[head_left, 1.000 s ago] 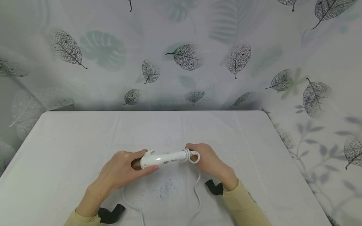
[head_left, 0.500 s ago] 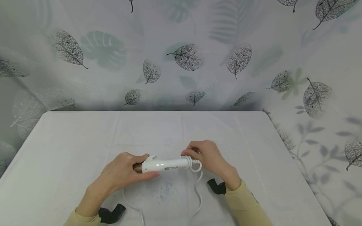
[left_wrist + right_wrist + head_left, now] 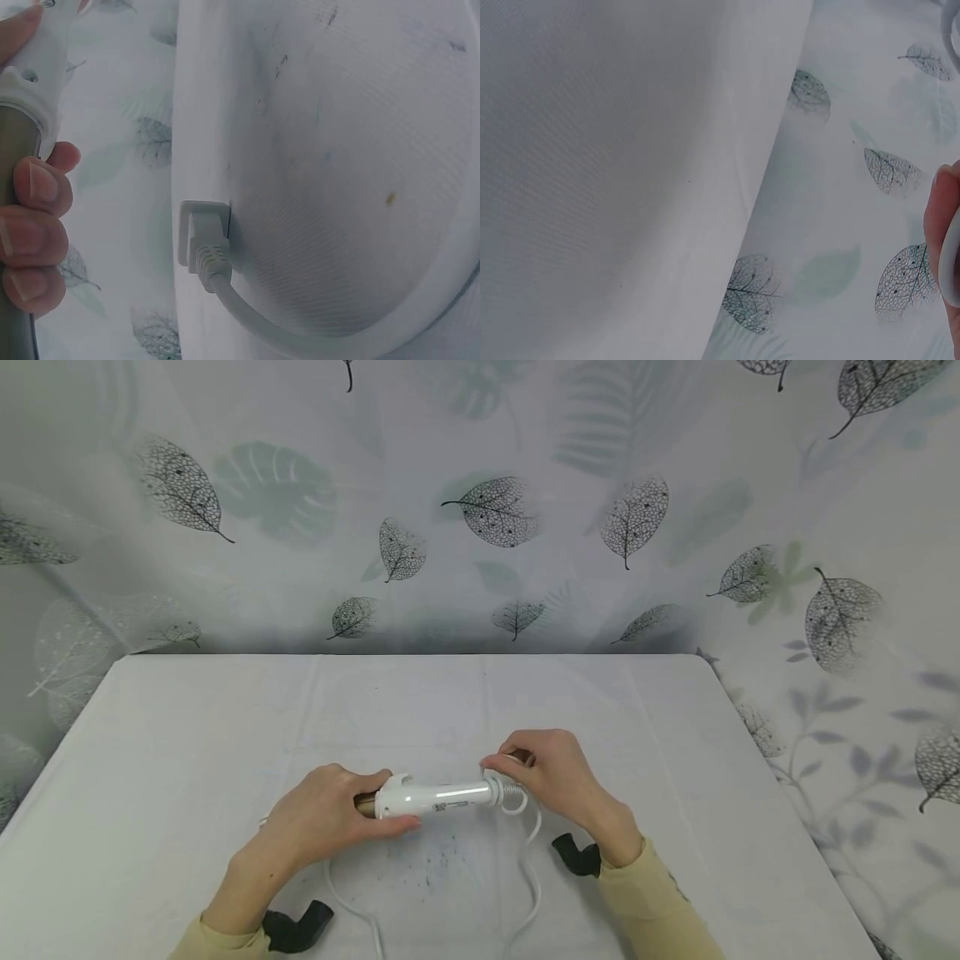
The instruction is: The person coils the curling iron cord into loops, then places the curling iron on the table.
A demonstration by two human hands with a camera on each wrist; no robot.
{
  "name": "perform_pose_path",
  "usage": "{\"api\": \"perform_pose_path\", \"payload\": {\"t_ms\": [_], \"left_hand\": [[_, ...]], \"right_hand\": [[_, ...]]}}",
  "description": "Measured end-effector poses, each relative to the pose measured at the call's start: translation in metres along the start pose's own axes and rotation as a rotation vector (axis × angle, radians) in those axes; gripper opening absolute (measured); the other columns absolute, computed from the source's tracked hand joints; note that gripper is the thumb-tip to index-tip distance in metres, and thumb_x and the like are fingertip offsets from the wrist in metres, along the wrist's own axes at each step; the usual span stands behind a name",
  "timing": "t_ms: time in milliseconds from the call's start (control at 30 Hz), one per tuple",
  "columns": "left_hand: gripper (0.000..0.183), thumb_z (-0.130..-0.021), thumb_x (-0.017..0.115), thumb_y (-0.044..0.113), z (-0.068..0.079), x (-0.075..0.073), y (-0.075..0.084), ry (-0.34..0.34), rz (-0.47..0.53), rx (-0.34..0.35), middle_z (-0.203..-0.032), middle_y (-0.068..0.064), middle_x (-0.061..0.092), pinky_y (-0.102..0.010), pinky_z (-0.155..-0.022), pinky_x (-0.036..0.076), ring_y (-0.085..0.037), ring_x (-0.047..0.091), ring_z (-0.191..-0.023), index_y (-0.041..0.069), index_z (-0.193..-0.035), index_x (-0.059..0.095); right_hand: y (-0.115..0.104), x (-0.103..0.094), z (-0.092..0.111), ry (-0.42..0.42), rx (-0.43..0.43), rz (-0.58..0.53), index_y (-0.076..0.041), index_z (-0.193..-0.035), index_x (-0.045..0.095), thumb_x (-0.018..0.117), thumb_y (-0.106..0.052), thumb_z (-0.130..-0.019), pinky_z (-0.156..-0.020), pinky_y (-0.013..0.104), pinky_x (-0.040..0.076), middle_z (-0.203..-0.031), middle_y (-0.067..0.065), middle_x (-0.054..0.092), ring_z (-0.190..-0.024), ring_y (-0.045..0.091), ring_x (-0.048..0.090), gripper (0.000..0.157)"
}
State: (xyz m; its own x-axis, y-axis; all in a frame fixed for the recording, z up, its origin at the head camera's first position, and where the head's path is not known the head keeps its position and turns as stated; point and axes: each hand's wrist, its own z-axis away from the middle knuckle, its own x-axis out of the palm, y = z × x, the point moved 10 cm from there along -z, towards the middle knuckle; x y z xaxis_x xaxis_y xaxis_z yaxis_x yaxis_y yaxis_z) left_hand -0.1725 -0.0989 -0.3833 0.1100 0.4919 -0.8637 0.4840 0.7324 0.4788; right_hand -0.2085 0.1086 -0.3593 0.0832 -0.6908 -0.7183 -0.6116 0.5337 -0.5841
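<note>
A curling iron with a white handle point(image 3: 450, 795) and a brownish metal barrel point(image 3: 16, 154) lies crosswise between the hands in the head view. My left hand point(image 3: 318, 814) grips it at the barrel end, fingers curled round the metal in the left wrist view, thumb along the handle. At the handle's other end, my right hand point(image 3: 558, 777) pinches the white cord point(image 3: 534, 885) between thumb and fingers, just beyond the ribbed strain relief. A small loop of cord hangs there. The right wrist view catches only fingertips point(image 3: 941, 206) and a bit of cord at its edge.
A white plug point(image 3: 204, 236) on its cord rests on the white-covered table point(image 3: 225, 718), left of the middle. Black curved wrist pieces point(image 3: 300, 927) sit by both sleeves. Leaf-patterned curtain point(image 3: 480, 568) hangs behind the table. Dark specks mark the cloth in front.
The right hand has gone from the handle's end to pinching the cord, a little up and to the right. The handle's right end has dropped slightly. The left hand keeps its grip.
</note>
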Motion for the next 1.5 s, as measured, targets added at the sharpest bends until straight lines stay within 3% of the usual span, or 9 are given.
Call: {"api": "perform_pose_path", "payload": {"t_ms": [233,767,1000,1300,1500], "left_hand": [[0.056,-0.079,0.071,0.069,-0.002,0.005,-0.002,-0.039,-0.013,-0.04,-0.057,0.016,0.038,-0.018,-0.046,0.027,0.003,0.031,-0.051,0.019,-0.103,0.075],[0.068,-0.076,0.072,0.07,-0.001,0.006,-0.01,-0.033,-0.091,-0.143,-0.063,0.012,0.055,-0.021,-0.047,0.028,-0.001,0.036,-0.052,0.015,-0.115,0.076],[0.047,-0.076,0.076,0.064,-0.001,0.002,-0.009,0.016,-0.157,-0.146,-0.055,0.013,0.033,-0.021,-0.046,0.022,-0.001,0.029,-0.049,0.021,-0.095,0.07],[0.047,-0.075,0.077,0.064,-0.001,-0.006,-0.007,0.097,-0.201,-0.155,-0.056,0.012,0.025,-0.023,-0.046,0.018,-0.004,0.025,-0.049,0.024,-0.077,0.053],[0.051,-0.075,0.078,0.063,-0.001,-0.011,-0.007,0.15,-0.228,-0.138,-0.057,0.012,0.023,-0.023,-0.045,0.017,-0.004,0.023,-0.049,0.023,-0.074,0.046]], "right_hand": [[-0.015,-0.001,0.0,0.004,-0.093,0.02,-0.015,-0.08,0.075,0.083,-0.021,-0.081,-0.055,0.015,0.045,-0.069,-0.009,0.067,-0.057,-0.004,0.051,0.01],[-0.022,-0.002,0.003,-0.003,-0.133,0.092,-0.016,-0.081,0.075,0.082,-0.02,-0.083,-0.057,0.015,0.042,-0.071,-0.011,0.065,-0.061,-0.003,0.05,0.008],[-0.026,-0.003,0.004,-0.001,-0.159,0.141,-0.014,-0.083,0.074,0.08,-0.014,-0.085,-0.06,0.017,0.044,-0.072,-0.009,0.063,-0.066,0.0,0.052,0.007],[-0.035,-0.002,0.004,-0.009,-0.184,0.147,-0.01,-0.085,0.077,0.074,-0.013,-0.091,-0.059,0.016,0.041,-0.072,-0.008,0.063,-0.064,0.002,0.049,0.007],[-0.03,-0.001,0.003,-0.029,-0.112,0.115,-0.014,-0.08,0.074,0.069,-0.01,-0.093,-0.059,0.017,0.043,-0.07,-0.01,0.061,-0.063,0.004,0.05,0.015]]}}
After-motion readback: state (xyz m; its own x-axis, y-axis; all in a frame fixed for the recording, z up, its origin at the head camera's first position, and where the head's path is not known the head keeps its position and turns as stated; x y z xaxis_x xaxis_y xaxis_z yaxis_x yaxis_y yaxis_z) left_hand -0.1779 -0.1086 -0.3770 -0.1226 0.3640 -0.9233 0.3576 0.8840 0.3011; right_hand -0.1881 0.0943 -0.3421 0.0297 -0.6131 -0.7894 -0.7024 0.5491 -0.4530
